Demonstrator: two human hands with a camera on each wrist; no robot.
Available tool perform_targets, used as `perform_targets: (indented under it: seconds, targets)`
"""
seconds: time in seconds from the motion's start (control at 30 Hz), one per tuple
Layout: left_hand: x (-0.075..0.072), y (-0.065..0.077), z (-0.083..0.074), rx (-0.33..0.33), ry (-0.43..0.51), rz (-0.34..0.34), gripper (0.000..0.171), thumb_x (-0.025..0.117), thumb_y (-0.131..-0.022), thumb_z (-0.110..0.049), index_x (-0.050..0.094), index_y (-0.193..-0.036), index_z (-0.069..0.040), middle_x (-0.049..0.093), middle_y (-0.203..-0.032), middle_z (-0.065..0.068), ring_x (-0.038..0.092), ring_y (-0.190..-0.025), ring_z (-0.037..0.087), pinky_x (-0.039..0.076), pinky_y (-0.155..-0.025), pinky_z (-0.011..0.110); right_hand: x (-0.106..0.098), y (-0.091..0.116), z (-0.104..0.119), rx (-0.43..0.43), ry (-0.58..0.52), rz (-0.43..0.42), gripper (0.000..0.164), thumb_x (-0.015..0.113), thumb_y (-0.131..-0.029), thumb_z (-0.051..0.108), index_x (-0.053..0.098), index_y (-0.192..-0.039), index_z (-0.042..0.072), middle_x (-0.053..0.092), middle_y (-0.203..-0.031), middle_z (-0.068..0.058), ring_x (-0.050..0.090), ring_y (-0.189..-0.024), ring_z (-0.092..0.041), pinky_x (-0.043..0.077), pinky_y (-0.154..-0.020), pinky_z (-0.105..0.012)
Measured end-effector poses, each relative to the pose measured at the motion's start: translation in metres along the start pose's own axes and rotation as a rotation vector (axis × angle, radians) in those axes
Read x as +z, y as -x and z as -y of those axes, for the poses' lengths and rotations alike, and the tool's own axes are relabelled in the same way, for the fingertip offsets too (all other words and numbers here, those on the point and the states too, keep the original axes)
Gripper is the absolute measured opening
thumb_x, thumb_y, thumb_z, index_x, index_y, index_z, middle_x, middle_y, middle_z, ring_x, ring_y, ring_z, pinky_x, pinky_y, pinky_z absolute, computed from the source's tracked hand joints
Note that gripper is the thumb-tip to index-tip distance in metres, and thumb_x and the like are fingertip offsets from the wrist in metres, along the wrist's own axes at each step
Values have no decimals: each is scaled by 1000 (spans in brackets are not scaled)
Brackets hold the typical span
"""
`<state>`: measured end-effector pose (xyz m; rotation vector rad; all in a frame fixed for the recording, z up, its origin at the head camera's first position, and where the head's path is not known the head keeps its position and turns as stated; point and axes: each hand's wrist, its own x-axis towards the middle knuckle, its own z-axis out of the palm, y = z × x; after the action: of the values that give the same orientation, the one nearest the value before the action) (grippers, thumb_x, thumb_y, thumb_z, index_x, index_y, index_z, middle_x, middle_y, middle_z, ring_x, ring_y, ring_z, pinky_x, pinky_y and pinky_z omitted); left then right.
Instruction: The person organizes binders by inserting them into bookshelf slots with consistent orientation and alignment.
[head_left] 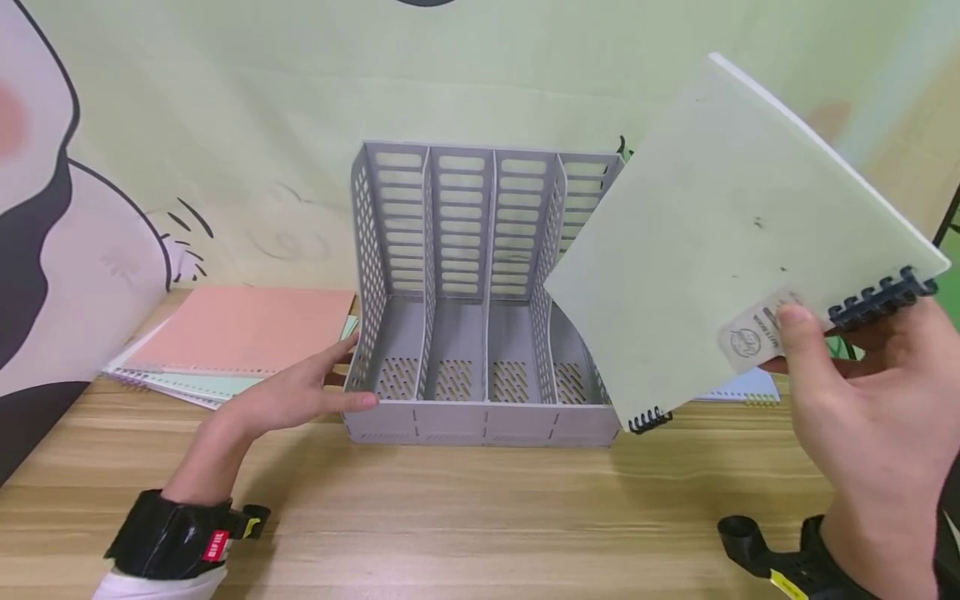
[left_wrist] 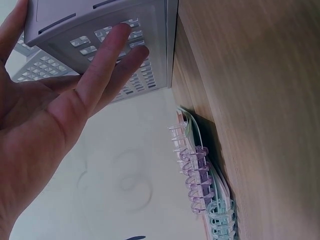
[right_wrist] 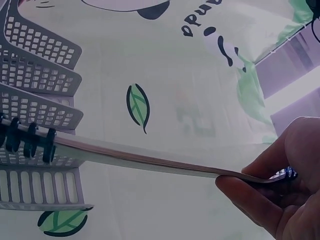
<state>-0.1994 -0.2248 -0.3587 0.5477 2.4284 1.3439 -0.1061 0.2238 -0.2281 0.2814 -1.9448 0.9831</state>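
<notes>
My right hand point(head_left: 877, 392) pinches a ring-bound notebook point(head_left: 720, 225) with a pale cover and black binding rings, thumb on the cover near a small label. The notebook is tilted in the air and overlaps the right end of a grey file rack point(head_left: 480, 423) in the head view. Seen edge-on in the right wrist view, the notebook point(right_wrist: 145, 157) shows its pages between finger and thumb. My left hand point(head_left: 292, 396) rests at the rack's left side, thumb along the front corner. In the left wrist view its fingers are extended against the perforated side wall point(left_wrist: 150, 20).
Left of the rack lies a stack of ring-bound notebooks, a pink one point(head_left: 247, 325) on top. A blue notebook point(head_left: 746, 387) lies on the wooden table point(head_left: 450, 517) to the right, partly hidden. Behind hangs a printed cloth point(head_left: 262, 108). Upright dividers point(head_left: 491, 242) split the rack into several slots.
</notes>
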Motion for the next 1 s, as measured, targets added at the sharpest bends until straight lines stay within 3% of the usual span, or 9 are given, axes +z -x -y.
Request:
perform_targets:
  seconds: [0.23, 0.53, 0.83, 1.0]
  targets:
    - [-1, 1, -3, -20, -22, -6, 101, 73, -89, -37, 4, -159, -9, 33, -147, 22, 38, -133, 38, 47, -93, 37, 11, -2, 8, 15, -37, -34, 33, 69, -84, -6, 66, -117, -3, 70, -102, -7, 66, -77, 7, 48, -55, -10]
    - [-1, 1, -3, -32, -22, -6, 103, 73, -89, -38, 4, -159, -9, 33, -147, 23, 40, -132, 38, 48, -91, 35, 22, -15, 16, -28, 72, 19, 34, 68, -87, 2, 67, -121, 7, 70, -105, -8, 61, -73, 16, 45, -53, -8]
    - [-1, 1, -2, -22, -3, -2, 103, 74, -89, -36, 3, -159, -9, 32, -147, 23, 39, -133, 38, 48, -90, 35, 38, -29, 23, 65, -34, 71, 33, 64, -87, -1, 67, -120, 6, 69, -101, -7, 66, -74, 7, 51, -53, -18]
    - [-1, 0, -2, -6, -19, 0, 102, 73, -90, -35, 3, -159, -9, 31, -149, 23, 37, -134, 38, 45, -94, 37, 47, -33, 21, 82, -37, 108, 35, 64, -88, -1, 66, -122, 6, 69, -104, -6, 65, -76, 9, 52, -54, -20]
